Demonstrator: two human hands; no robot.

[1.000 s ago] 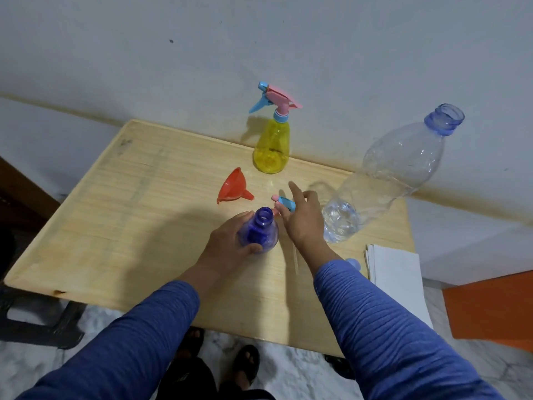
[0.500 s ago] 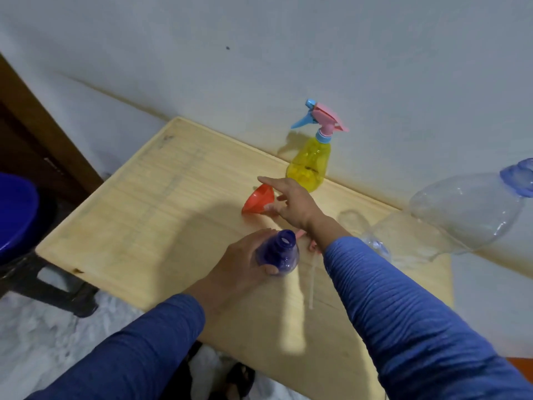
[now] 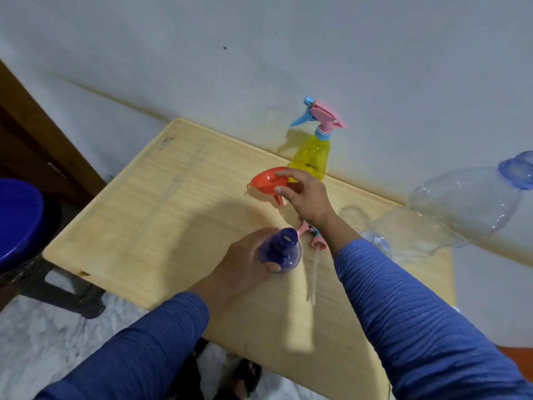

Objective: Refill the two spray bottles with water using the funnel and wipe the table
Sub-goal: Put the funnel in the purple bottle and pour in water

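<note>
Pinching the red funnel [image 3: 266,181] by its rim, the right hand [image 3: 307,197] has it lifted just off the wooden table [image 3: 161,215], spout down, beside the yellow spray bottle [image 3: 311,157]. The left hand [image 3: 245,267] wraps around the open blue spray bottle [image 3: 281,252], tilted, near the front edge. Its removed trigger head [image 3: 313,241] lies on the table under the right forearm, tube trailing. The big clear water bottle [image 3: 461,209] leans at right. Risks: the forearm sweeping the trigger head off the table; a thin rim pinch slipping; the spout missing the tilted neck, so water spills when poured.
</note>
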